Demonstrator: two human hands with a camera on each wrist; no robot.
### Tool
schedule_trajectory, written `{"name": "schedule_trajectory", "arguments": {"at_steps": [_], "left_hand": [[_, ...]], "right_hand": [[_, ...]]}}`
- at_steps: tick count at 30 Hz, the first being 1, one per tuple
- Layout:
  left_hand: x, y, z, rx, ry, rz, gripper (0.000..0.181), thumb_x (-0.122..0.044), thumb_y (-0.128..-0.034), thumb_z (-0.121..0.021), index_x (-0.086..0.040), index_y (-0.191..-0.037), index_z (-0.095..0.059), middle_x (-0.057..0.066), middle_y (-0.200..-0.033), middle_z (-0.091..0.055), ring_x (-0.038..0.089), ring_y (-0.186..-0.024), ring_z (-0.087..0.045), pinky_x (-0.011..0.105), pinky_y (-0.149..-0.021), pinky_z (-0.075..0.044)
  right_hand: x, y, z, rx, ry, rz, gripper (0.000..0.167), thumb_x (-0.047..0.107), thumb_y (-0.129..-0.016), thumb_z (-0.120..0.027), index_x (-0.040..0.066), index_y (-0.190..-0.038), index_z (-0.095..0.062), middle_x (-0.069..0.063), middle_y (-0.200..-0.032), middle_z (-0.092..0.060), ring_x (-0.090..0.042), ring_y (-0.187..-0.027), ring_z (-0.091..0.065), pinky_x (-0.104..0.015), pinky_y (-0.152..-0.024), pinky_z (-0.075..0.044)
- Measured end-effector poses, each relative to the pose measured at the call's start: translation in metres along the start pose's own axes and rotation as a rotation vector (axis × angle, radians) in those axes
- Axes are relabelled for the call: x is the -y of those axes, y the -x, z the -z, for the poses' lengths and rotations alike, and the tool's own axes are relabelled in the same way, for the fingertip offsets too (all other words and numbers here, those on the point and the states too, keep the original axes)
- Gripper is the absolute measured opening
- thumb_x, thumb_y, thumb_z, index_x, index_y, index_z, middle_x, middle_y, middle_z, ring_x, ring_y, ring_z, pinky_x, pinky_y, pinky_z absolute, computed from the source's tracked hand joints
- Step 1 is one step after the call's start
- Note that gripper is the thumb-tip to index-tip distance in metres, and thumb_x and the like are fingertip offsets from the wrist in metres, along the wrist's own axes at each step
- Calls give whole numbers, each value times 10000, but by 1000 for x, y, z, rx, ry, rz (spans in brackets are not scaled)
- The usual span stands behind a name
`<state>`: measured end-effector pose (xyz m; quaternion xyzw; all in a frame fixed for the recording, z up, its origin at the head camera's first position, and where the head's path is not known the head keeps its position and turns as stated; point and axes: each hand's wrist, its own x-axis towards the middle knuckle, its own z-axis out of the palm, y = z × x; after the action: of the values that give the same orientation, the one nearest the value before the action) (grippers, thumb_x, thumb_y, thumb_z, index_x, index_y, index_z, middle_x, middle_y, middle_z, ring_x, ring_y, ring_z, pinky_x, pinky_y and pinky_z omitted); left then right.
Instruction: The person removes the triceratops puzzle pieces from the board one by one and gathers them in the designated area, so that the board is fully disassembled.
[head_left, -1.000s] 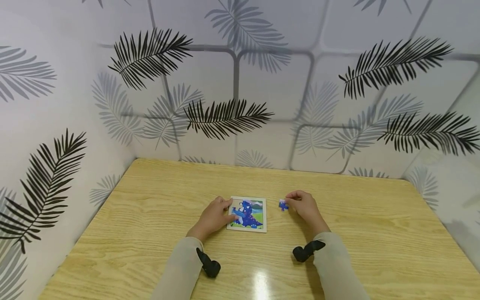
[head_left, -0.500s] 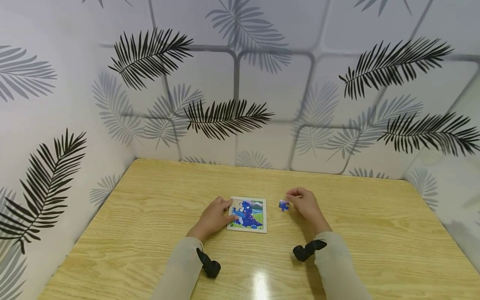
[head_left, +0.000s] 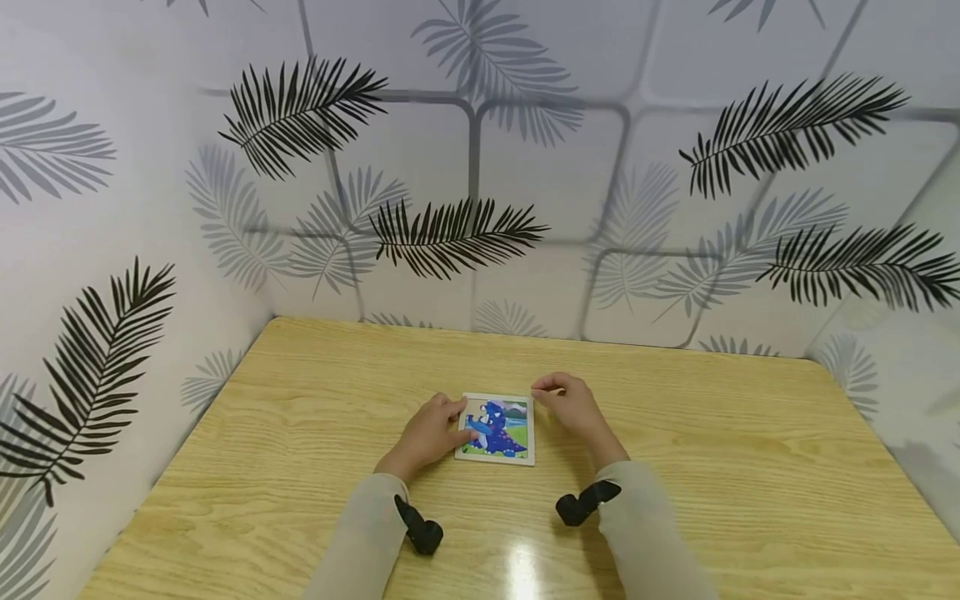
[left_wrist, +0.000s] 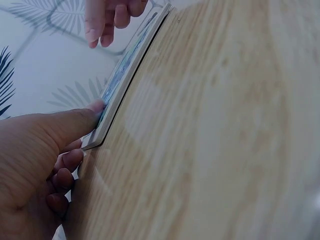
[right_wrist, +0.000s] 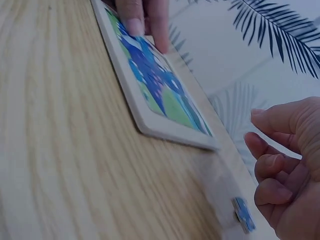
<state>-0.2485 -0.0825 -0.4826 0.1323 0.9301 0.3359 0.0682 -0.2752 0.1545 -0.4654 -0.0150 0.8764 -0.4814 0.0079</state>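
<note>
A square jigsaw puzzle with a pale frame lies flat on the table, showing a blue dinosaur; its upper left has a bare tan patch. My left hand grips its left side, the thumb over the picture and the other fingers at the edge. Just past the puzzle's upper right corner hovers my right hand. Its thumb and index finger stand apart, the other fingers curl loosely, and it holds nothing. A loose blue puzzle piece rests on the table beneath the right hand, hidden in the head view.
The wood-grained table runs back to a wall with a leaf pattern. Black wrist cameras sit on both sleeves.
My right hand has moved left from beside the loose piece toward the puzzle's upper right corner, now covering the piece in the head view. The left hand and puzzle have stayed put.
</note>
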Motion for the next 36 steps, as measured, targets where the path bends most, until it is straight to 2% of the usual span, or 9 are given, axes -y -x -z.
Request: {"name": "schedule_trajectory", "arguments": {"at_steps": [4,7,12,14,18,21,28,36], "left_hand": [[0,0,1,1,-8,-12,650,-318,-855,-701,-52,-1398,-463,29,-866,-388,166,-772,-383,300,-683,-320],[1,-1,0,1,-16,-22,645,-320,-857,-699,-42,-1392,-469,28,-867,-393,167,-775,-385,302,-688,-322],[2,-1,0,-2,-20,-38,642,-317,-859,-698,-33,-1388,-470,28,-856,-384,167,-758,-374,300,-684,-315],[2,-1,0,-6,-14,-46,641,-311,-860,-698,-28,-1387,-467,30,-846,-374,168,-744,-364,298,-675,-308],[2,-1,0,-11,-8,-57,641,-302,-859,-701,-19,-1384,-467,30,-834,-361,168,-727,-350,296,-663,-295],[2,-1,0,-15,-12,-58,642,-302,-859,-701,-18,-1385,-465,28,-831,-362,166,-724,-348,296,-663,-292],[4,-2,-1,-16,-17,-74,641,-300,-862,-697,-17,-1388,-462,26,-831,-369,163,-721,-345,297,-659,-291],[4,-1,-1,-18,-20,-68,648,-313,-859,-699,-17,-1386,-465,26,-828,-361,162,-722,-346,291,-653,-288]], "right_hand": [[8,2,-13,32,1,-8,120,153,-915,-631,57,-970,-675,-61,-985,-622,-214,-907,-500,-330,-798,-394],[14,3,-20,57,-1,23,118,147,-907,-638,56,-968,-682,-52,-969,-628,-203,-905,-511,-308,-786,-391],[18,3,-32,92,-6,35,95,150,-902,-649,86,-962,-685,-28,-917,-617,-193,-825,-500,-286,-723,-409],[17,3,-36,108,10,45,84,148,-903,-650,100,-962,-686,-18,-909,-608,-184,-815,-497,-290,-722,-424],[15,1,-44,128,64,108,84,126,-897,-655,95,-965,-694,-20,-907,-598,-177,-856,-514,-339,-803,-444],[16,1,-48,132,115,128,99,124,-890,-662,102,-978,-703,-30,-894,-583,-189,-848,-512,-375,-802,-448],[20,2,-51,144,293,99,162,202,-858,-707,190,-1018,-731,-22,-885,-548,-170,-764,-509,-337,-690,-430],[29,2,-52,180,340,53,149,194,-840,-724,197,-989,-739,-38,-902,-524,-177,-758,-487,-323,-671,-393]]}}
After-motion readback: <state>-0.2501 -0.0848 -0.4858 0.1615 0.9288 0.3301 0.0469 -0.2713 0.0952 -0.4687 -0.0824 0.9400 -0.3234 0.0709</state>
